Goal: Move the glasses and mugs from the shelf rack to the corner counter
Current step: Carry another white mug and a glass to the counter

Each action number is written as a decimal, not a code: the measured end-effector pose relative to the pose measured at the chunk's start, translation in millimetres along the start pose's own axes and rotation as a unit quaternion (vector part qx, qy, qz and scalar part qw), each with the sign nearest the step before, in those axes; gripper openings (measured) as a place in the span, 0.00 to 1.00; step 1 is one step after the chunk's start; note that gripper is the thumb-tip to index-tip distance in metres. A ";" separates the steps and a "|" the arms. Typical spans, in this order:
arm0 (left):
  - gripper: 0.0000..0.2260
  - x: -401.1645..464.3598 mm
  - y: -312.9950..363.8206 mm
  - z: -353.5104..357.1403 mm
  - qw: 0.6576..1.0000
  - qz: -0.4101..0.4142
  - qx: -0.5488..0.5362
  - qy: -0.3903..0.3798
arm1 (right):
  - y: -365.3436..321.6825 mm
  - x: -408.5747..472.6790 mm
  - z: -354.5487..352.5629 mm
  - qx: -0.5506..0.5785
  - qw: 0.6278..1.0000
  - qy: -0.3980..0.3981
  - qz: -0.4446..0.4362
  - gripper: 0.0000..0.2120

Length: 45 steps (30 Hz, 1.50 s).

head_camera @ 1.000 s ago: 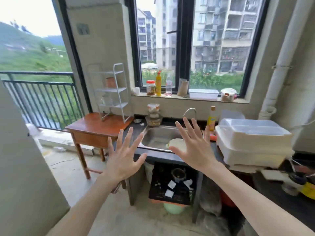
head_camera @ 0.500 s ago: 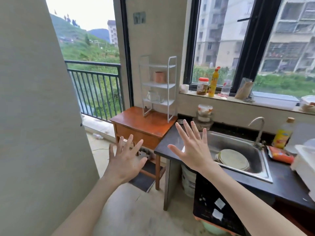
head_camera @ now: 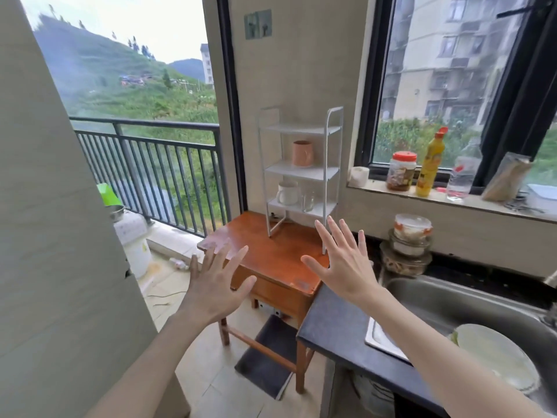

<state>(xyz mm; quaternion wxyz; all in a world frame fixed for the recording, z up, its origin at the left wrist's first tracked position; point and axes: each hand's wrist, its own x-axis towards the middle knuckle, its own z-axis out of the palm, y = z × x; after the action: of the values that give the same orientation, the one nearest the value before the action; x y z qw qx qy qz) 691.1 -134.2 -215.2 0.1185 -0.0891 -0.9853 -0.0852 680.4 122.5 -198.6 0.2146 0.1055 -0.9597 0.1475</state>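
Closer now, both hands, left hand (head_camera: 212, 286) and right hand (head_camera: 346, 263), hover spread and empty before the rack (head_camera: 301, 170): pink mug (head_camera: 302, 153) mid-shelf; white mug (head_camera: 287, 193) beside clear glass (head_camera: 308, 201) below.

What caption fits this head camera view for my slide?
Both open hands, left hand and right hand, reach toward a white rack holding mugs and a glass.

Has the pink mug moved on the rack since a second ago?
No. The pink mug sits on the rack's middle shelf as before; only the camera moved.
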 end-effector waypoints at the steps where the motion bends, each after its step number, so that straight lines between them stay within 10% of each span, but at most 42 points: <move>1: 0.28 16.0 -6.0 4.3 1.000 -0.002 -0.002 -0.001 | 1.8 14.3 7.7 0.000 1.000 -0.004 -0.001 0.36; 24: 0.28 379.4 -107.7 160.1 0.958 0.041 -0.253 -0.131 | 68.4 288.2 206.3 0.067 0.970 -0.081 0.218 0.36; 34: 0.23 474.1 -82.0 197.7 0.850 -0.032 -0.503 -0.153 | 120.7 357.7 256.0 0.309 0.848 -0.006 0.431 0.26; 45: 0.15 552.5 -35.4 244.4 0.821 -0.124 -0.543 -0.126 | 156.9 387.7 282.1 0.465 0.766 -0.010 0.444 0.15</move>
<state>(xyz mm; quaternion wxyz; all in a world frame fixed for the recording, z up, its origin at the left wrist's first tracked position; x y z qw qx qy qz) 102.6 -36.5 -317.1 -0.0853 -0.0263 -0.7887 -0.6083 187.9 122.4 -308.0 0.0403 -0.2435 -0.7154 0.6537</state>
